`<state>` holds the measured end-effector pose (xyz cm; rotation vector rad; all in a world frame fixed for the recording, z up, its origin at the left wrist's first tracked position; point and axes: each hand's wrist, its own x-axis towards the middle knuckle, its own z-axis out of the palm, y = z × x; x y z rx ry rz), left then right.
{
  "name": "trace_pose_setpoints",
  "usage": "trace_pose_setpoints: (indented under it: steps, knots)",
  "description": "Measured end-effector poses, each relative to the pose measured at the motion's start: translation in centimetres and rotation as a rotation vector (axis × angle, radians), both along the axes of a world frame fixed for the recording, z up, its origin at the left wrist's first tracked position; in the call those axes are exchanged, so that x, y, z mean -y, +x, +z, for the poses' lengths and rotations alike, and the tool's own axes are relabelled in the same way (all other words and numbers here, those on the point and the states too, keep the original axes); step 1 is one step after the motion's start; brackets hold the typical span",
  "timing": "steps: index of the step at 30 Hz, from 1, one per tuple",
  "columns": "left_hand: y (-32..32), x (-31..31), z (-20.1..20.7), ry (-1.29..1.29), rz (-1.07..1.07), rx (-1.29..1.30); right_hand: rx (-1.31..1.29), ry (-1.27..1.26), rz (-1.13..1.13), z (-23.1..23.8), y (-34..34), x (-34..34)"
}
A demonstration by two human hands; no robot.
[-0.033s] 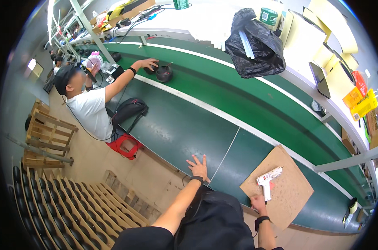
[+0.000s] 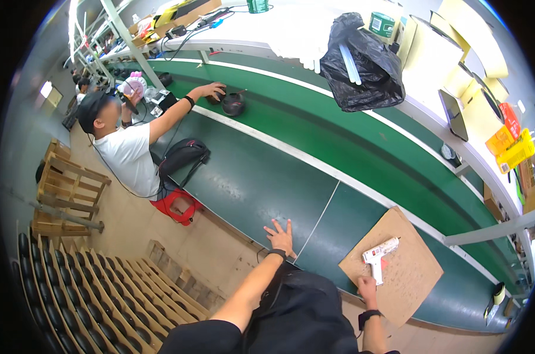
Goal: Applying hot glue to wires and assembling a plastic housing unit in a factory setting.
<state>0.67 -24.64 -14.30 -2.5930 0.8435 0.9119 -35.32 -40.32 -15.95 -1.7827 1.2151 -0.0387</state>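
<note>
My left hand [image 2: 281,239] lies flat near the front edge of the dark green worktop [image 2: 267,194], fingers spread and nothing under them that I can see. At the near edge of a brown cardboard sheet [image 2: 412,283], my right hand [image 2: 367,289] is closed, fingers curled; whatever it may hold is hidden. Just above that hand, a white glue gun [image 2: 380,252] rests on its side on the cardboard, nozzle toward the upper right. The handle's lower end comes close to my fingers; I cannot tell whether they touch.
A co-worker [image 2: 126,153] at the left reaches toward dark round objects [image 2: 233,105] on the green conveyor [image 2: 314,124]. A black bag [image 2: 185,156] sits on the worktop. Above hang a black plastic bag [image 2: 361,76] with glue sticks and a loaded shelf [image 2: 420,118]. Racked black parts [image 2: 90,295] stand lower left.
My right hand has shifted very slightly beside the glue gun's handle. The co-worker's raised hand, with a dark object, shows more clearly. My left hand stays put.
</note>
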Motion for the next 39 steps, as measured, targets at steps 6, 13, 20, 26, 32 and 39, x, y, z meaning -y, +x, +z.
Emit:
trace_pose_setpoints:
  steps: [6,13,20,26,32,39]
  knots:
    - [9.3,-0.2,0.7,-0.271,-0.169,-0.226,-0.111,-0.61,-0.334,0.8,0.3,-0.6]
    - [27.9,5.8,7.9,-0.478,0.178,0.115,-0.488,-0.584,-0.342,0.2,4.2,0.8]
    - [46.6,8.1,9.3,-0.534,0.346,0.255,-0.487,-0.423,-0.413,5.1,8.5,2.7]
    - [55.9,7.2,2.0,-0.615,0.162,0.594,-0.252,-0.441,-0.415,6.3,7.3,3.1]
    - [58.0,8.9,1.0,-0.399,-0.162,0.748,-0.315,-0.409,-0.47,8.4,7.8,-0.4]
    - [44.6,9.9,3.1,-0.558,-0.464,0.396,-0.321,-0.16,-0.594,2.2,-0.3,-1.9]
